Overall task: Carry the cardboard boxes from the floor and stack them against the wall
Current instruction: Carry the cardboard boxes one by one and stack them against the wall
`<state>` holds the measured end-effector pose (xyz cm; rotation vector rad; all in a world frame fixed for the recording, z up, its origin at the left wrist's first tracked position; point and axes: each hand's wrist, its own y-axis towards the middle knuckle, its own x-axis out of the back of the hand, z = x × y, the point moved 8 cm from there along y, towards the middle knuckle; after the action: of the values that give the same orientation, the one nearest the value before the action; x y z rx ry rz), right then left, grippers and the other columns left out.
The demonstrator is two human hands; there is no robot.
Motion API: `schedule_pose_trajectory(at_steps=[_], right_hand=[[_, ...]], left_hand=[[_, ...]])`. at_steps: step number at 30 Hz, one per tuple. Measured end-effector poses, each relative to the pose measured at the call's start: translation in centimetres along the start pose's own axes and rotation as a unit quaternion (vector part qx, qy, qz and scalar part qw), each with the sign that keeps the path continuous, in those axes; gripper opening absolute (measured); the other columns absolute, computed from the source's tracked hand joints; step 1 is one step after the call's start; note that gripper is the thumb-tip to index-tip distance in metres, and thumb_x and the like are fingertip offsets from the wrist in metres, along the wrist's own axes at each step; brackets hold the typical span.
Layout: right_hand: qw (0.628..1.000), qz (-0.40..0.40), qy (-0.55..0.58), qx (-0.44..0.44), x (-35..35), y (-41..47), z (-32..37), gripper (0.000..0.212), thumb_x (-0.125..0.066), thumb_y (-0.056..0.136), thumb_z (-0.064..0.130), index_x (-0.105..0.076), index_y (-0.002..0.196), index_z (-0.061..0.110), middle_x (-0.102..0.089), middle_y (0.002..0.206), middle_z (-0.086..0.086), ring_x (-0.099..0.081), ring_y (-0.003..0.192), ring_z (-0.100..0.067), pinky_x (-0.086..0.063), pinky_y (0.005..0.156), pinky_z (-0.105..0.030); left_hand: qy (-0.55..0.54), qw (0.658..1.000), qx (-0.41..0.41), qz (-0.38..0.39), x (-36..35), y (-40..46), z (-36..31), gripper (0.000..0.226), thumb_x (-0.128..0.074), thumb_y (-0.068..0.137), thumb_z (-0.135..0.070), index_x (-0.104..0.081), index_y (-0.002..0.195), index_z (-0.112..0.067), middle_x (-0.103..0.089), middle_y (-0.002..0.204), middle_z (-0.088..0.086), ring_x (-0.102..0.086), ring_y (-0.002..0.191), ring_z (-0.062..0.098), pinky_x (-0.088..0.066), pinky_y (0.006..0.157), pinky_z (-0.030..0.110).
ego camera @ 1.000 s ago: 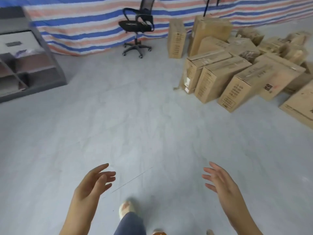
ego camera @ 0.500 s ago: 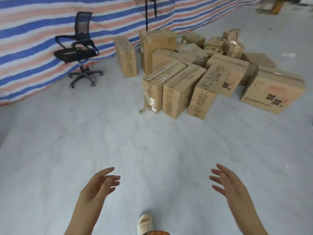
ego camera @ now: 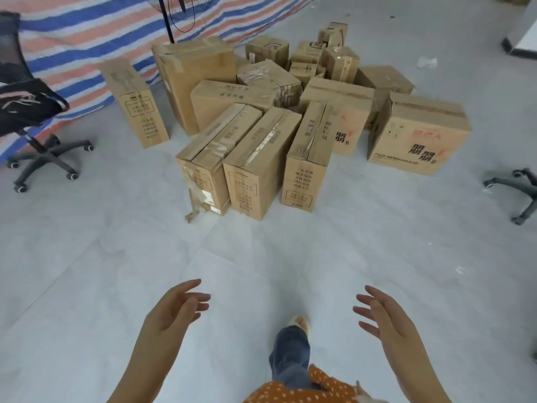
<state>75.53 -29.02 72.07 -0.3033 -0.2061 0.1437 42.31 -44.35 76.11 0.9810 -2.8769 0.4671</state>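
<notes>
Filling most of the frame, the grey tiled floor (ego camera: 116,257) runs up to a striped tarp (ego camera: 72,33) hung across the upper left. Cardboard boxes (ego camera: 261,161) sit heaped on the floor at upper centre, several standing on end and touching side by side, smaller ones behind. A black office chair (ego camera: 26,103) stands at the left edge, another chair base (ego camera: 517,187) at the right edge. Low in the frame, the left hand (ego camera: 174,309) and right hand (ego camera: 383,315) hang apart, each grip spread and holding nothing, well short of the boxes. One foot (ego camera: 300,321) steps between them.
</notes>
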Motion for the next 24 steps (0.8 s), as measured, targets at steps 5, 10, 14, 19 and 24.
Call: schedule_pose_trajectory(at_steps=[5,10,14,19,24], right_hand=[[1.0,-0.008,-0.005,0.023,1.2,12.4,6.1,0.025,-0.044,0.099,0.02,-0.06,0.117,0.024,-0.068,0.108,0.007,-0.068,0.094,-0.007,-0.058,0.079,-0.026],[0.999,-0.008,-0.031,0.024,1.5,21.9,9.9,0.024,-0.044,0.099,0.019,-0.06,0.117,0.025,-0.069,0.107,0.009,-0.068,0.094,-0.006,-0.058,0.077,-0.023],[0.999,-0.026,-0.028,0.003,0.7,28.5,10.9,0.024,-0.046,0.099,0.02,-0.06,0.116,0.028,-0.069,0.105,0.012,-0.068,0.094,-0.005,-0.053,0.079,-0.028],[0.996,-0.08,-0.018,-0.024,-0.9,37.0,11.9,0.024,-0.044,0.099,0.021,-0.059,0.117,0.027,-0.068,0.107,0.012,-0.067,0.093,-0.004,-0.052,0.078,-0.024],[0.991,-0.122,0.011,-0.051,-2.7,45.5,15.2,0.024,-0.044,0.099,0.02,-0.06,0.117,0.024,-0.068,0.109,0.006,-0.067,0.097,-0.011,-0.053,0.081,-0.03]], left_hand=[[-0.018,0.999,-0.003,-0.028,-5.2,10.5,-4.2,0.029,-0.047,0.096,-0.002,-0.066,0.105,-0.022,-0.074,0.093,0.004,-0.07,0.087,0.018,-0.057,0.078,0.031],[0.0,1.0,0.01,-0.002,-10.2,19.1,-6.6,0.029,-0.048,0.095,-0.002,-0.066,0.104,-0.022,-0.074,0.092,0.003,-0.07,0.084,0.017,-0.058,0.075,0.028],[0.017,0.999,0.033,0.024,-13.6,27.3,-7.5,0.028,-0.048,0.095,-0.002,-0.066,0.103,-0.022,-0.074,0.09,0.002,-0.07,0.084,0.017,-0.058,0.074,0.026],[0.032,0.996,0.025,0.075,-18.3,39.8,-10.6,0.026,-0.048,0.096,-0.005,-0.066,0.103,-0.023,-0.074,0.09,0.001,-0.07,0.087,0.017,-0.052,0.082,0.035],[0.05,0.989,0.016,0.136,-22.3,52.0,-16.3,0.024,-0.048,0.096,-0.005,-0.064,0.104,-0.021,-0.074,0.088,0.001,-0.069,0.085,0.015,-0.052,0.081,0.031]])
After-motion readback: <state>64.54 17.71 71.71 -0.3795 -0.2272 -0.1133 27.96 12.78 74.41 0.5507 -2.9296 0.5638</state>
